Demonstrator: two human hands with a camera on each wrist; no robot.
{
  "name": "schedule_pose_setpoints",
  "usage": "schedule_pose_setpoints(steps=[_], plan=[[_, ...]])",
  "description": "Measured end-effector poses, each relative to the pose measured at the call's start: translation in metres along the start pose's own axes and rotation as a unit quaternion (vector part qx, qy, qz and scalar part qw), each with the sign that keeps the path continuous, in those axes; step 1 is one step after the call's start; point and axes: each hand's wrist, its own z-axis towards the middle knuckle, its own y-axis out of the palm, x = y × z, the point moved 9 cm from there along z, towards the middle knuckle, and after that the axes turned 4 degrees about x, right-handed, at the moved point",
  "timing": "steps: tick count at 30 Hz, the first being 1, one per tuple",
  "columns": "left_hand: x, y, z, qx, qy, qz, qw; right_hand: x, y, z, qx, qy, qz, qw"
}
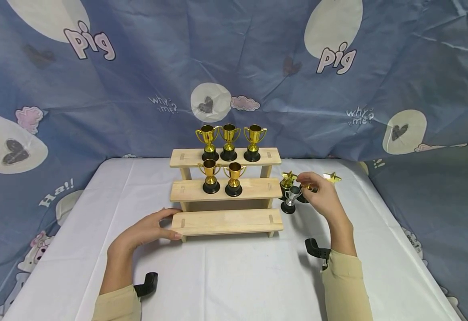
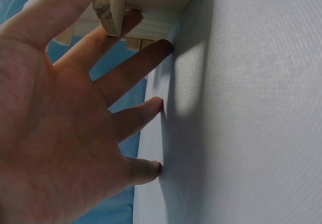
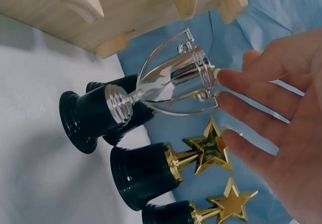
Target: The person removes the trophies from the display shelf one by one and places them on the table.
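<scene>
Head view: white tablecloth (image 1: pixel 234 276) on table, blue cartoon backdrop (image 1: pixel 137 80) behind

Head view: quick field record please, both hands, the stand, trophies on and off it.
left hand: open, fingers resting on the left end of the bottom step
right hand: open, fingers at the silver cup, grip not clear
stand: three-step wooden, on white cloth
top step: three gold cups
middle step: two gold cups
bottom step: bare
off stand, right: silver cup, gold star trophies
</scene>
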Motion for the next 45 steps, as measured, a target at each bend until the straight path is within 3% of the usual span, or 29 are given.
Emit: schedule_pose_setpoints(steps=[9, 24, 45], plan=[[0.001, -0.001, 0.0, 0.002, -0.001, 0.002, 1.0, -0.018, -0.003, -0.001, 0.024, -0.034, 0.008, 0.999], [-0.001, -0.002, 0.0, 0.004, 0.006, -0.006, 1.0, -0.042, 0.006, -0.001, 0.028, -0.075, 0.023, 0.997], [-0.004, 0.0, -0.003, 0.007, -0.005, -0.005, 1.0, -0.063, 0.034, -0.011, -0.003, -0.084, 0.049, 0.995]])
